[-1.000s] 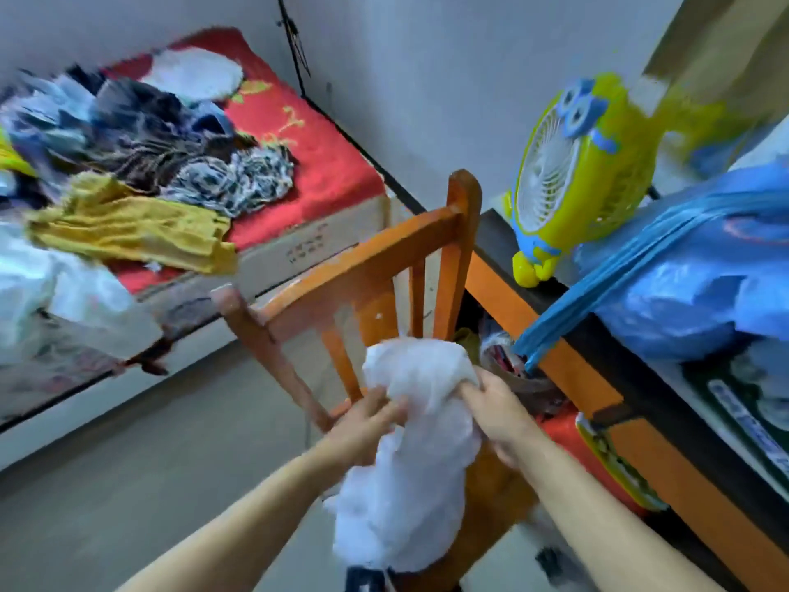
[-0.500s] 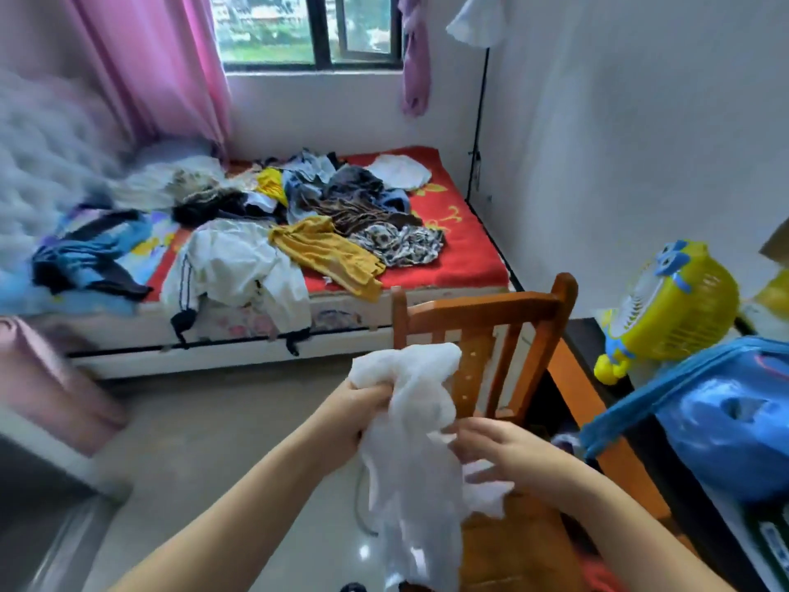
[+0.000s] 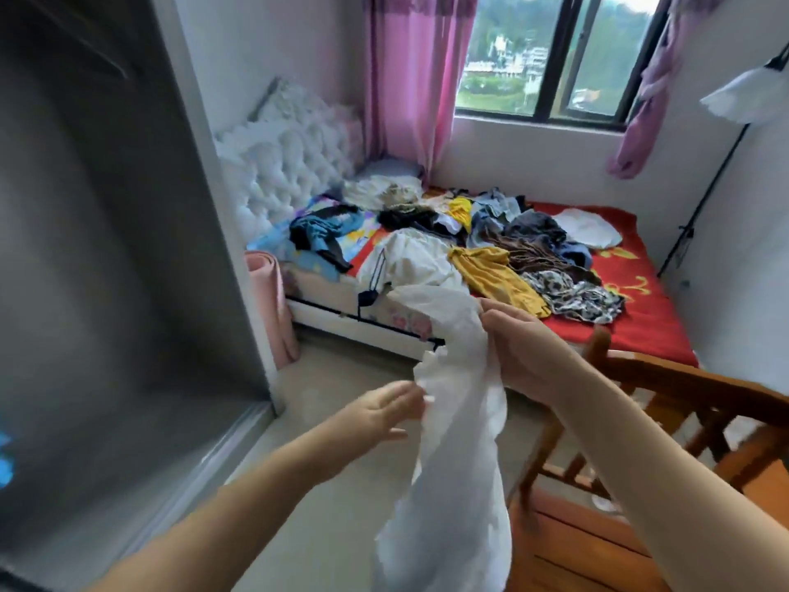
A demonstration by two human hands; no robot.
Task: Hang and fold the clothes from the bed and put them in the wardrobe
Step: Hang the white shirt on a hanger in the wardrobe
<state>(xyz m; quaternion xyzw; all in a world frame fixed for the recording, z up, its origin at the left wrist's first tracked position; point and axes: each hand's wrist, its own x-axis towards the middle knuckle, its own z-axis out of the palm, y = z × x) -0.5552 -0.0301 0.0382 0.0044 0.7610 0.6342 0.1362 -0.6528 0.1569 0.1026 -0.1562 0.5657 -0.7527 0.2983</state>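
Left hand (image 3: 384,414) has dropped, fingers spread beside white garment (image 3: 452,442); right hand (image 3: 518,352) grips its top

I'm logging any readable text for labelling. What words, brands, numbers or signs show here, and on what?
None can be read.
The red bedspread bears yellow ornament, not letters.
The white garment held by the right hand, with the left hand at its edge, shows no label.
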